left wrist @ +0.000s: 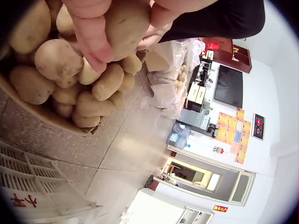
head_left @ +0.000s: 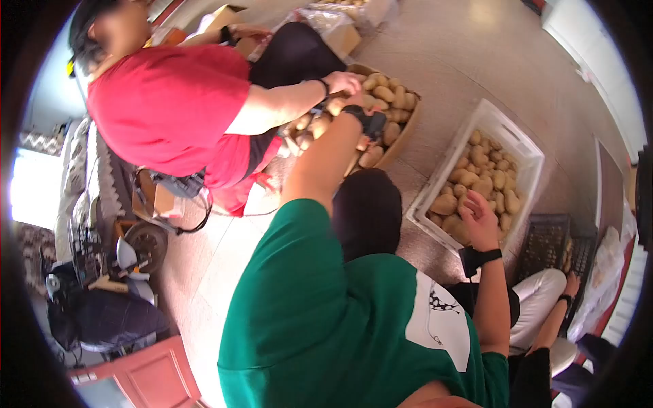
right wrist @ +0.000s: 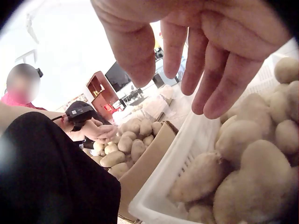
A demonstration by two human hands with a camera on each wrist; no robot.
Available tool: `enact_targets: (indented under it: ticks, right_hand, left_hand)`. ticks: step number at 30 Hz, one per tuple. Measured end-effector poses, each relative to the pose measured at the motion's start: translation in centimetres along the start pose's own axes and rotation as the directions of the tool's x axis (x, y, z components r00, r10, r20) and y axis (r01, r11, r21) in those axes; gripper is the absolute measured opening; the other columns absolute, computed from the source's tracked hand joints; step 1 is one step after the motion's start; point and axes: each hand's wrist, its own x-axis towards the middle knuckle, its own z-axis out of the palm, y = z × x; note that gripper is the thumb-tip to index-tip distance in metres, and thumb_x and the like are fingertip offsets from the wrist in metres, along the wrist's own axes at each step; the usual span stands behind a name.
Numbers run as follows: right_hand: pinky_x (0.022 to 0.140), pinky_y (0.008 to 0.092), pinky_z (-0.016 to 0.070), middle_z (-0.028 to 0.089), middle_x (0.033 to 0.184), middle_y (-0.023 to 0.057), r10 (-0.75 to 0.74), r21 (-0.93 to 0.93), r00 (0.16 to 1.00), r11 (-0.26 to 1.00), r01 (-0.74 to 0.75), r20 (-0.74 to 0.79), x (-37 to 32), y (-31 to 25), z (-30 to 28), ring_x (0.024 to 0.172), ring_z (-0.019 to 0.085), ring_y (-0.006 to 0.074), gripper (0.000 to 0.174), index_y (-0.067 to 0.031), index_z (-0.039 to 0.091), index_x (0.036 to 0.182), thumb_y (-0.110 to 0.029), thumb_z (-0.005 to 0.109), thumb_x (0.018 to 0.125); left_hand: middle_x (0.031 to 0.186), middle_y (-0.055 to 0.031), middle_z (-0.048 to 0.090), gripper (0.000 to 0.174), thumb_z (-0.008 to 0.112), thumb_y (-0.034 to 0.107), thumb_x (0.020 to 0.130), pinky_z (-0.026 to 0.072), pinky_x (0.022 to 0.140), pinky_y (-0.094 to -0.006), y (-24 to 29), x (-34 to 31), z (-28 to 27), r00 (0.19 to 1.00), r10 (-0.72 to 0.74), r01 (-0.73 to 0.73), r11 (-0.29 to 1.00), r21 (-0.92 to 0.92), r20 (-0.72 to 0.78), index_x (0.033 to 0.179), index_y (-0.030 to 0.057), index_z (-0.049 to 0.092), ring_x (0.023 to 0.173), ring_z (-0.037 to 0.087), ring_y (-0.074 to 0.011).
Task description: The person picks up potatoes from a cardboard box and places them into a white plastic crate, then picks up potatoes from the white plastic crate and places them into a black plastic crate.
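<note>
In the left wrist view my left hand (left wrist: 91, 35) grips a potato (left wrist: 128, 30) between thumb and fingers. It is over a cardboard box (right wrist: 145, 189) heaped with potatoes (left wrist: 96, 102). My right hand (head_left: 479, 221) hangs over a white plastic crate (right wrist: 184, 144), which also holds many potatoes (head_left: 483, 183). Its fingers are spread and relaxed with nothing between them, just above the potatoes, as the right wrist view shows. The crate stands to the right of the box.
A person in a red shirt (head_left: 170, 102) sits across the box, one hand reaching in. Black crates (head_left: 544, 238) stand beyond the white crate, near another person's pale trousers (head_left: 537, 306). Plastic-lined boxes (left wrist: 163, 88) lie on the floor behind. My dark-clad knee (head_left: 367, 211) is between box and crate.
</note>
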Motion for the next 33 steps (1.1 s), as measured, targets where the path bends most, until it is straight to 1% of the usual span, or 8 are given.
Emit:
enact_targets:
  ticks: [4,7,10,16,19,21,24,33]
  right_hand:
    - [0.084,0.0274,0.0446,0.048,0.119,0.0076,0.011,0.015,1.0,1.0,-0.011,0.022,0.2,0.3,0.5,0.105,0.051,0.0185,0.044,-0.0049,0.043,0.123,0.0,0.057,0.081]
    - [0.086,0.028,0.0433,0.048,0.12,0.0088,0.018,-0.015,0.999,1.0,-0.017,0.04,0.2,-0.5,0.7,0.106,0.051,0.0186,0.043,-0.0033,0.042,0.123,0.0,0.055,0.082]
    - [0.087,0.0279,0.0427,0.047,0.121,0.0091,0.005,-0.015,0.999,1.0,-0.005,0.033,0.2,-0.2,0.6,0.107,0.05,0.0186,0.043,-0.0033,0.042,0.123,0.0,0.054,0.082]
    - [0.088,0.0275,0.0423,0.048,0.121,0.0082,0.046,-0.004,0.998,0.999,-0.046,0.048,0.4,0.1,0.6,0.107,0.05,0.0183,0.041,-0.0027,0.043,0.122,-0.001,0.055,0.082]
    - [0.088,0.0275,0.0423,0.049,0.12,0.0074,0.05,-0.015,0.997,0.999,-0.049,0.055,0.3,0.0,0.6,0.106,0.051,0.0181,0.041,-0.0026,0.044,0.121,0.0,0.055,0.082]
    - [0.089,0.0284,0.0413,0.049,0.119,0.0102,0.042,-0.007,0.998,0.999,-0.041,0.05,0.3,-0.1,0.8,0.103,0.052,0.0192,0.041,-0.0004,0.043,0.121,-0.003,0.055,0.082]
    - [0.088,0.0284,0.0415,0.05,0.119,0.01,0.051,-0.017,0.997,0.999,-0.05,0.058,0.3,-0.1,0.8,0.103,0.052,0.0191,0.041,-0.0009,0.044,0.121,-0.003,0.055,0.082]
    - [0.087,0.0279,0.0423,0.051,0.117,0.0097,0.075,-0.014,0.995,0.997,-0.074,0.064,0.3,-0.1,0.8,0.102,0.053,0.0186,0.04,-0.0011,0.045,0.12,-0.004,0.056,0.082]
  left_hand:
    - [0.089,-0.0113,0.049,0.045,0.054,-0.001,0.077,0.0448,0.04,-0.0287,0.5,0.1,1.0,0.996,-0.025,0.018,0.997,-0.074,-0.089,0.115,0.0137,0.035,0.062,0.056,-0.0233]
    - [0.089,-0.0149,0.055,0.048,0.045,0.0,0.085,0.0461,0.04,-0.0289,0.0,1.2,2.3,0.983,0.015,-0.052,0.978,-0.202,-0.181,0.128,0.0159,0.029,0.059,0.057,-0.0226]
    - [0.088,-0.015,0.056,0.041,0.043,0.005,0.087,0.045,0.038,-0.029,0.3,-0.1,2.8,0.971,-0.039,-0.053,0.928,-0.369,-0.237,0.126,0.0136,0.035,0.056,0.057,-0.0221]
    - [0.083,-0.0156,0.056,0.024,0.041,0.013,0.089,0.0407,0.036,-0.0286,0.0,3.6,2.3,0.967,-0.224,0.175,0.931,-0.319,-0.123,0.11,0.0033,0.047,0.049,0.053,-0.0215]
    - [0.077,-0.0146,0.054,0.022,0.042,0.017,0.089,0.042,0.038,-0.0291,0.3,2.5,1.9,0.995,-0.1,0.1,0.995,0.003,-0.012,0.104,0.002,0.047,0.047,0.052,-0.0214]
    - [0.08,-0.0136,0.052,0.024,0.042,0.022,0.089,0.0447,0.041,-0.0298,1.2,-0.1,2.8,0.948,-0.307,0.215,0.811,-0.544,-0.082,0.101,0.0022,0.047,0.052,0.052,-0.0215]
    - [0.085,-0.0137,0.051,0.024,0.041,0.025,0.09,0.0467,0.044,-0.0296,1.1,-0.5,3.4,0.948,-0.287,0.156,0.792,-0.591,-0.135,0.098,0.0026,0.046,0.059,0.054,-0.0217]
    - [0.094,-0.0149,0.052,0.029,0.038,0.026,0.091,0.0468,0.046,-0.0293,-0.4,2.7,3.5,0.976,-0.181,0.131,0.929,-0.347,-0.117,0.11,0.0042,0.046,0.063,0.054,-0.0224]
